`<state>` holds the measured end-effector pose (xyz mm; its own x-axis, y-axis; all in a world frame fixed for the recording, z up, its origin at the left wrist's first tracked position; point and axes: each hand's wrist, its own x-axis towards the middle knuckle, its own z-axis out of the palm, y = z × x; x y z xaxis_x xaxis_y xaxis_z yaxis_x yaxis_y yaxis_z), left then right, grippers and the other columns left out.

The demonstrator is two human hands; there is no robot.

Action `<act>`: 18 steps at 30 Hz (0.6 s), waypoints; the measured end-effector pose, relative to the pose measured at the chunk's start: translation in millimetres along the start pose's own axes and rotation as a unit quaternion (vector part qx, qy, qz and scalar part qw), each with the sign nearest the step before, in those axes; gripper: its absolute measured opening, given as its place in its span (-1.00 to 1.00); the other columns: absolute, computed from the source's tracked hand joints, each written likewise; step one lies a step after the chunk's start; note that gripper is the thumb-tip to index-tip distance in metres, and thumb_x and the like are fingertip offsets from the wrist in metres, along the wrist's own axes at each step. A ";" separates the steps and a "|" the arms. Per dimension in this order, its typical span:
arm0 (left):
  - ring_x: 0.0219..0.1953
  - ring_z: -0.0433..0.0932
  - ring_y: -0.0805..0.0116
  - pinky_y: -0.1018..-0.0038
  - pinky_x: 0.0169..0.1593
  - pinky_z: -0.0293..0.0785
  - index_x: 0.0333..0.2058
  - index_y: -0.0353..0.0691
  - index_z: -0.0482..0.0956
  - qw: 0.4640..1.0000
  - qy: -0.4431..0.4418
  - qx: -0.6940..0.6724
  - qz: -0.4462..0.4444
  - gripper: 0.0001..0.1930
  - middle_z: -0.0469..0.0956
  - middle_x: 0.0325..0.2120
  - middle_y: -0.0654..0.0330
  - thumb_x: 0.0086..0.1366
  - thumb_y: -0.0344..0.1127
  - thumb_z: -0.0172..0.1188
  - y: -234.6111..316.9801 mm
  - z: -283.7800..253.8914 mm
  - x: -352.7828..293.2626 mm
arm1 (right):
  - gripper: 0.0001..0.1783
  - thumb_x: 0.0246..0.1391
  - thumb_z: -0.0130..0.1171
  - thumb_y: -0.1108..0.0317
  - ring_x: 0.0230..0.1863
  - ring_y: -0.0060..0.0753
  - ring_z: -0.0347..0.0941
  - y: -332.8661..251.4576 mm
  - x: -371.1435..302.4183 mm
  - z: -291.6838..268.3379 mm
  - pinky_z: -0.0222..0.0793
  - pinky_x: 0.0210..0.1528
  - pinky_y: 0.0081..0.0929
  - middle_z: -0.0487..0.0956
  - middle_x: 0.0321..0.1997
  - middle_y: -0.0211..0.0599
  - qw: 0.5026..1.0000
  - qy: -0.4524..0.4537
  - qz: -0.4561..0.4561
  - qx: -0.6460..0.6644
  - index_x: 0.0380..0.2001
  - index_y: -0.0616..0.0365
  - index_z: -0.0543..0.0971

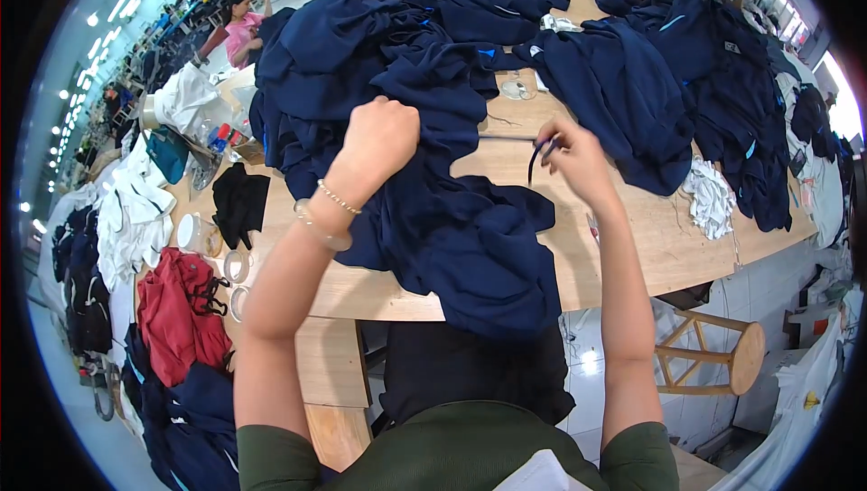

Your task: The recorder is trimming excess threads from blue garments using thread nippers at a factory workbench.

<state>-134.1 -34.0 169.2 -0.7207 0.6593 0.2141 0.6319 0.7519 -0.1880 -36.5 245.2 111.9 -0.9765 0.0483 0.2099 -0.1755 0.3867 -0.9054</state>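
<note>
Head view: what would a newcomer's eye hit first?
The big heap of dark blue garments spread over the wooden table, from its far side to the near edge. Next, the left hand, a fist in front of the heap, its grip hidden, and the right hand pinching a thin dark strip. Then the red garment, bright at the left.

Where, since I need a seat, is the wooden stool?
In the head view, the wooden stool is at lower right, below the near edge of the wooden table and right of the person's right arm.
</note>
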 end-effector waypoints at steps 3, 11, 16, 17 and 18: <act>-0.23 0.61 0.11 0.23 -0.12 0.55 -0.15 -0.07 0.71 0.999 -0.021 0.035 -0.018 -0.62 0.64 -0.29 0.07 0.12 -0.50 0.02 -6.9 -38.3 -6.2 | -0.95 0.21 0.06 0.50 -0.31 -0.51 0.54 -52.9 11.1 -8.8 0.49 -0.23 -0.52 0.59 -0.31 -0.29 0.972 0.017 -0.038 0.232 -0.28 0.23 0.50; -0.44 0.53 0.42 0.53 -0.31 0.45 -0.09 -0.23 0.23 0.906 -0.067 -0.413 0.058 -0.57 0.55 -0.22 0.08 0.02 -0.62 0.02 -58.1 -22.8 -53.0 | -0.94 0.24 0.10 0.50 -0.32 -0.53 0.59 -84.6 10.2 -23.8 0.56 -0.16 -0.60 0.60 -0.35 -0.29 0.974 0.069 -0.059 0.206 -0.27 0.27 0.52; -0.50 0.59 0.32 0.43 -0.42 0.52 -0.12 -0.24 0.28 0.825 -0.388 -0.407 -0.052 -0.68 0.63 -0.39 0.11 0.17 -0.46 0.15 -35.6 -28.5 -87.6 | -0.94 0.20 0.11 0.51 -0.29 -0.53 0.57 -55.1 -11.5 1.0 0.53 -0.13 -0.58 0.60 -0.31 -0.28 0.975 -0.027 0.000 0.218 -0.27 0.26 0.53; -0.50 0.60 0.29 0.42 -0.40 0.52 -0.19 -0.26 0.36 0.836 -0.395 -0.380 -0.046 -0.77 0.63 -0.47 0.14 0.20 -0.41 0.16 -35.0 -26.9 -88.1 | -0.94 0.20 0.11 0.52 -0.28 -0.52 0.58 -53.6 -14.1 9.6 0.55 -0.12 -0.57 0.60 -0.30 -0.27 0.973 -0.033 0.013 0.227 -0.27 0.27 0.53; -0.48 0.60 0.23 0.40 -0.38 0.51 -0.27 -0.27 0.41 0.892 -0.271 -0.360 -0.035 -0.84 0.62 -0.50 0.13 0.21 -0.38 0.16 -34.2 -15.2 -92.0 | -0.91 0.19 0.11 0.52 -0.27 -0.49 0.59 -55.7 -14.0 18.2 0.57 -0.09 -0.54 0.60 -0.28 -0.24 0.969 -0.052 0.012 0.241 -0.25 0.30 0.52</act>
<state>-85.0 -120.4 170.5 -0.6736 0.6611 -0.3305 0.4589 0.7246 0.5142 -15.3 206.2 152.7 -0.9838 -0.0518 0.1714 -0.1663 -0.0901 -0.9819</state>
